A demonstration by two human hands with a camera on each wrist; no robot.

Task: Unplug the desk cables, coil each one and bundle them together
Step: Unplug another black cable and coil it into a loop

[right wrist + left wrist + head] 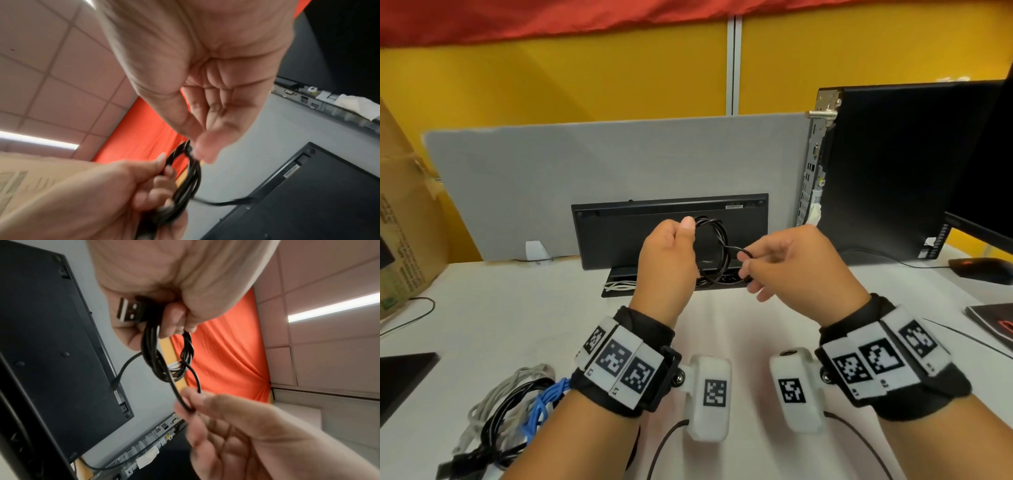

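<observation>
The coiled cable [714, 251] is black; the keyboard [671, 233] behind it is black; the worktop [517, 308] is white; the divider panel [602, 164] is pale grey; the wall [585, 78] is yellow under a red cloth [551, 17]; the cable pile [510, 411] mixes grey, black and blue; the wristbands [619, 363] are black with black-and-white square-patterned tags.

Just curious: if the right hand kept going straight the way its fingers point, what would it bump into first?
Probably the coiled black cable that the left hand holds; the right hand already pinches a loop of it. Depth is unclear.
</observation>
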